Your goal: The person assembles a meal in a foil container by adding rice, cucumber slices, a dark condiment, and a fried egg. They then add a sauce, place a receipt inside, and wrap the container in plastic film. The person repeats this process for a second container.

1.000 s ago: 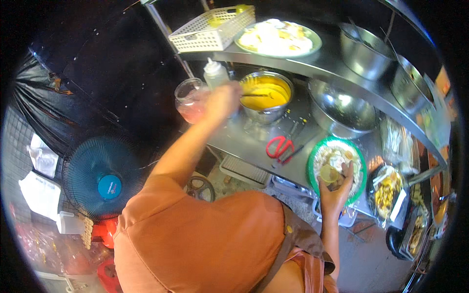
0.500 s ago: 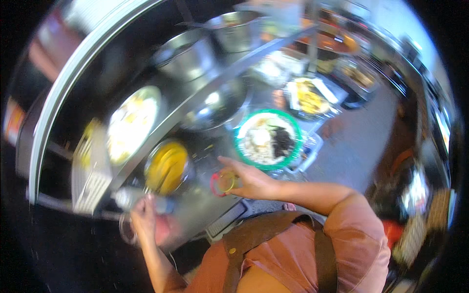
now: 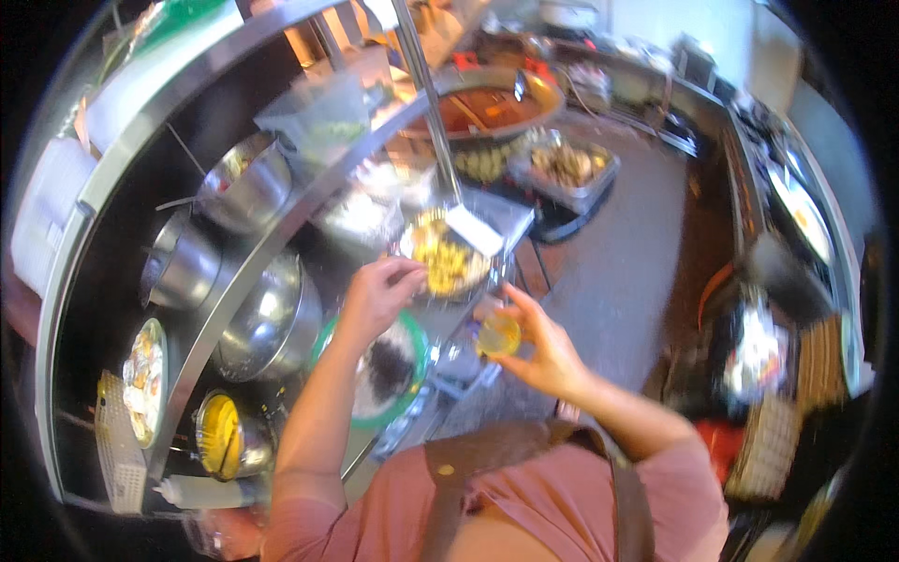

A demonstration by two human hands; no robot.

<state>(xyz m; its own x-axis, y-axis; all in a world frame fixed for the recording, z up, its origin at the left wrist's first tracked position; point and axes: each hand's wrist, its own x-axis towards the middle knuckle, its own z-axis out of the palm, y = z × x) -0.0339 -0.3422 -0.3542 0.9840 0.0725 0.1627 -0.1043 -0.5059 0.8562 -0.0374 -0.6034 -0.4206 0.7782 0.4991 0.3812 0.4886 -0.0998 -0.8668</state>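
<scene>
My right hand (image 3: 552, 356) holds a small clear cup (image 3: 499, 334) with something yellow in it, fingers wrapped round its side. At the near left edge of a bowl of yellow chopped pieces (image 3: 442, 262), my left hand (image 3: 384, 290) has its fingertips drawn together. Whatever lies between them is too small and blurred to name. Under my left forearm sits a green-rimmed round container (image 3: 412, 398) with white and black food heaps, partly covered by the arm.
Steel pots (image 3: 248, 183) and a steel bowl (image 3: 267, 323) stand left behind a metal rail (image 3: 281, 225). A squeeze bottle (image 3: 201, 493) lies near a bowl of yellow sauce (image 3: 221, 433). Farther off are a clear tub of brown pieces (image 3: 567, 169) and a wide pan of reddish liquid (image 3: 487, 108).
My left hand has left the squeeze bottle area and moved to the bowl of yellow pieces. My right hand has brought the cup beside that bowl. The view has turned to the right.
</scene>
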